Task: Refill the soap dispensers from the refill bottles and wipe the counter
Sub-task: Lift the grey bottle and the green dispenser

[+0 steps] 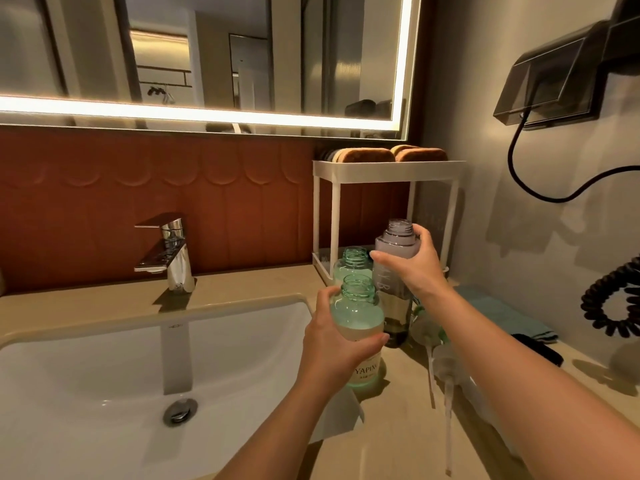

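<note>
beige bathroom counter (242, 289), white sink (104, 358) alongside. left hand (329, 341) wraps the uncapped green bottle (358, 317) near the sink rim. right hand (422, 268) grips the open grey bottle (394, 247), upright, just beside. best: bring necks together, tilt slowly, pour thin.

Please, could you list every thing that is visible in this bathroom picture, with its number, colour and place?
green bottles: 2, open; one held by the sink, one behind it on the counter
grey bottle: 1, open, held right of the green ones
pumps: number unclear, clear, lying right of the bottles
paper: 1, white, at the sink edge
cloth: 1, blue-green, counter's right end
rack: 1, white, back right
pads: at least 2, brown, on the rack
tap: 1, chrome, behind the white sink
mirror: 1, lit edge, wall
hair dryer: 1, black, right wall
left grip: bare hand, holds the front green bottle
right grip: bare hand, holds the grey bottle
</note>
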Available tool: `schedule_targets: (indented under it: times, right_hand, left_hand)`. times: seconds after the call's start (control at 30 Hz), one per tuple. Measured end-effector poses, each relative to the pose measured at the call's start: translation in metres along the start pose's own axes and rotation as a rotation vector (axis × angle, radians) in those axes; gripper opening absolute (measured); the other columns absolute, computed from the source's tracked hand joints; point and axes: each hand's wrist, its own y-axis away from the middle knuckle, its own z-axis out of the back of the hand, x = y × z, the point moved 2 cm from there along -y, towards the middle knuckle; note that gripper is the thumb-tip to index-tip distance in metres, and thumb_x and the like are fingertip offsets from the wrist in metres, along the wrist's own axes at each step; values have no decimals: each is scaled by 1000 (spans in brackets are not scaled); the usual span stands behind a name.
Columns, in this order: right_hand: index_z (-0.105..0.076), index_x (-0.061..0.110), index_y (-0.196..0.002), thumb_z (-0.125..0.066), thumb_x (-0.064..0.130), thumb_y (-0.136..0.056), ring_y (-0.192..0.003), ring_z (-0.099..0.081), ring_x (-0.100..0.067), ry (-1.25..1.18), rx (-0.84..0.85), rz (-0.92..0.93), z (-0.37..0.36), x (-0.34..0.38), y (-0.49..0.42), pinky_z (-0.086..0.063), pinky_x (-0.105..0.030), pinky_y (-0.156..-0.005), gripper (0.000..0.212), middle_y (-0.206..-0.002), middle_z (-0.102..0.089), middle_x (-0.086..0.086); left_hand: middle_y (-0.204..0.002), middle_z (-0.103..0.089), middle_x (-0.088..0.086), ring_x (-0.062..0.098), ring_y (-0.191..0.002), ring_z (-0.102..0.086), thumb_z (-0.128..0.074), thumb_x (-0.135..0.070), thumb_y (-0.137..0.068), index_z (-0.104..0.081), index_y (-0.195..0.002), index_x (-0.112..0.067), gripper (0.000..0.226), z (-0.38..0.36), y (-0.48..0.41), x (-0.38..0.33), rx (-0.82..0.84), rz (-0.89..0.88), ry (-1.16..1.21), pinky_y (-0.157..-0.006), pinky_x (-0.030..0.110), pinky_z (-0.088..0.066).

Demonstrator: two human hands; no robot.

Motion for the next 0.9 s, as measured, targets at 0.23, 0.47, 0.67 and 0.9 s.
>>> schedule_targets:
  times: [0.23, 0.47, 0.67, 0.9]
  right_hand:
    - [-38, 17, -131, -81, 29, -67, -107, -54, -20, -18, -24, 10, -5, -6, 8, -53, -33, -82, 78, -121, -52, -5]
    - [-40, 20, -123, -81, 25, -68, -100, -56, -15, -52, 15, 39, -6, 7, 33, -52, -26, -76, 69, -112, -52, 1]
    - [-39, 26, -115, -80, 22, -69, -94, -53, -9, -83, 25, 45, -10, 21, 61, -49, -23, -72, 61, -101, -51, 10]
    - [-38, 26, -121, -79, 26, -69, -102, -52, -16, -69, 15, 28, -7, 32, 93, -51, -27, -72, 66, -114, -48, 3]
  left_hand:
    - [-131, -48, -6, 14, -116, -49, -83, -35, -62, -26, -130, -39, 89, 1, 1, 0, 3, 10, 1, -96, 32, -47]
    - [-125, -51, -7, 13, -111, -52, -84, -34, -62, -30, -127, -38, 85, 8, 9, -8, 4, 38, 33, -89, 30, -48]
    - [-108, -52, -16, 5, -98, -52, -82, -30, -64, -39, -120, -35, 71, 40, 30, -29, -88, 28, 143, -77, 25, -44]
    - [-112, -56, -11, 9, -102, -54, -82, -27, -64, -41, -117, -35, 68, 82, 72, -46, -89, 22, 151, -83, 30, -46]
